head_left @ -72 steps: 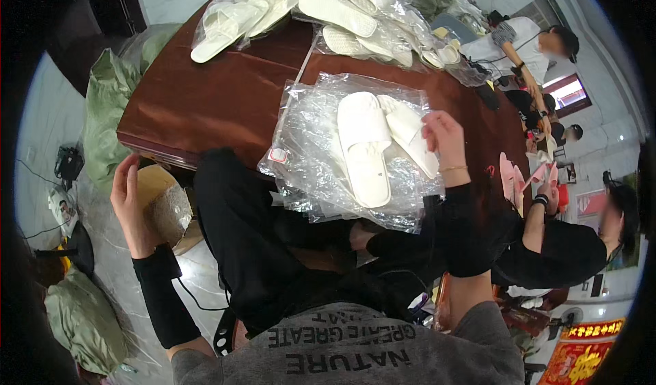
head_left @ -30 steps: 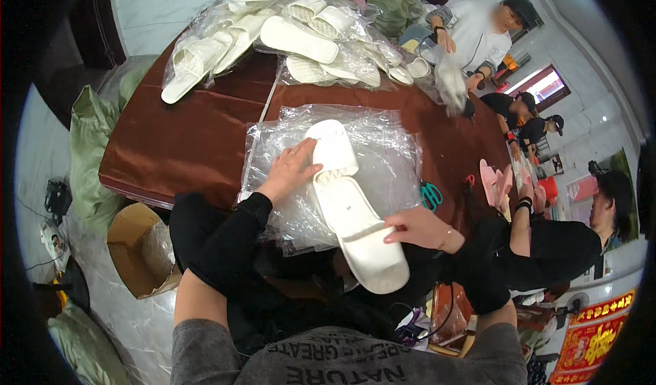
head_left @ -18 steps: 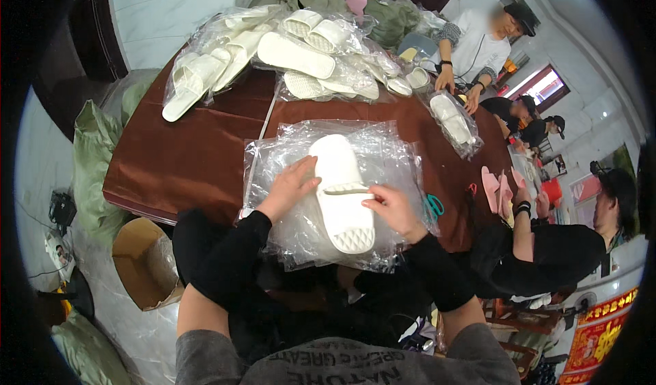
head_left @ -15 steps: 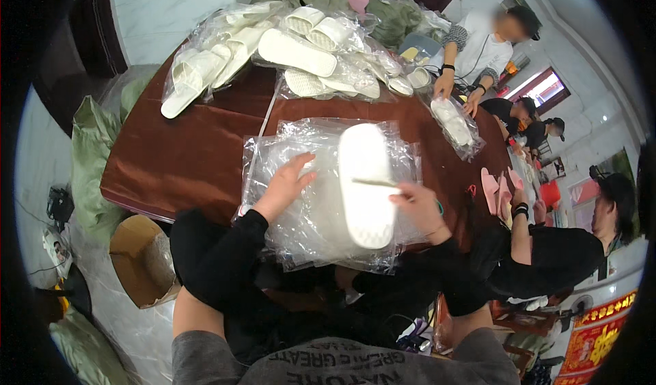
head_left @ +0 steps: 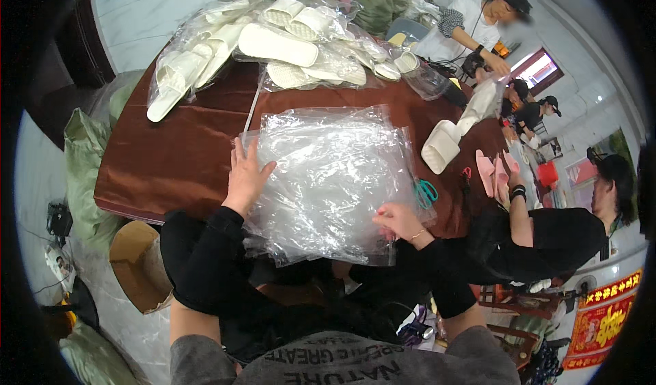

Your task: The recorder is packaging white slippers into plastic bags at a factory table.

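Note:
A stack of clear plastic bags (head_left: 328, 180) lies in front of me on the brown-covered table. Spread fingers of my left hand (head_left: 247, 180) rest at the stack's left edge; that hand is open and holds nothing. Over the lower right part of the stack, my right hand (head_left: 402, 222) has its fingertips drawn together. Whether a bag's edge is pinched in them cannot be made out. A white slipper (head_left: 443, 146) lies to the right of the stack. Blue-green scissors (head_left: 426, 194) sit by the stack's right edge.
Bagged white slippers (head_left: 277, 47) are heaped along the table's far side. At the far right a co-worker's hand (head_left: 495, 64) lifts a clear bag (head_left: 484, 101). Another person holds pink slippers (head_left: 493, 170) at right. A cardboard box (head_left: 140, 265) stands on the floor at left.
The white slipper my right hand held above the bags is gone from there. A white slipper now lies farther right. My left hand moved left; the co-worker raised a bag.

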Demonstrator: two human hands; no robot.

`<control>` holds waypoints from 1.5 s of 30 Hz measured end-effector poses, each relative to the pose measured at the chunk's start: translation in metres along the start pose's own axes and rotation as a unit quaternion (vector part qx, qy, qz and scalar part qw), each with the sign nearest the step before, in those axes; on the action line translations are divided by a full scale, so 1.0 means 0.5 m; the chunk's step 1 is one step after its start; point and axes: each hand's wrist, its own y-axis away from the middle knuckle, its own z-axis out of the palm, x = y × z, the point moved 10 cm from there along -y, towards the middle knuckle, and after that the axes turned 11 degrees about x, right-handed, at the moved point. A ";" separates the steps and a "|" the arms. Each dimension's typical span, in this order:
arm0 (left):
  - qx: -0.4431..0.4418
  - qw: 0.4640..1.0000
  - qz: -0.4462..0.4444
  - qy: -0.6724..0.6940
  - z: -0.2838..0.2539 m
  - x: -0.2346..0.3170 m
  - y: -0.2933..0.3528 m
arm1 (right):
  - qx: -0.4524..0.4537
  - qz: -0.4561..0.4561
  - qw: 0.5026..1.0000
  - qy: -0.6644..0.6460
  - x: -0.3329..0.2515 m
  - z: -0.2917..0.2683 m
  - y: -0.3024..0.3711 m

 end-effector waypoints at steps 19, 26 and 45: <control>0.041 0.945 -0.019 0.323 -0.108 0.059 0.026 | 0.210 -0.202 0.891 -0.348 -0.003 -0.173 -0.035; -0.019 0.899 -0.043 0.435 -0.125 0.100 0.047 | 0.315 -0.142 0.863 -0.370 -0.003 -0.343 -0.014; 0.005 0.925 -0.031 0.378 -0.152 0.129 0.078 | 0.351 -0.213 0.843 -0.346 -0.242 -0.328 0.120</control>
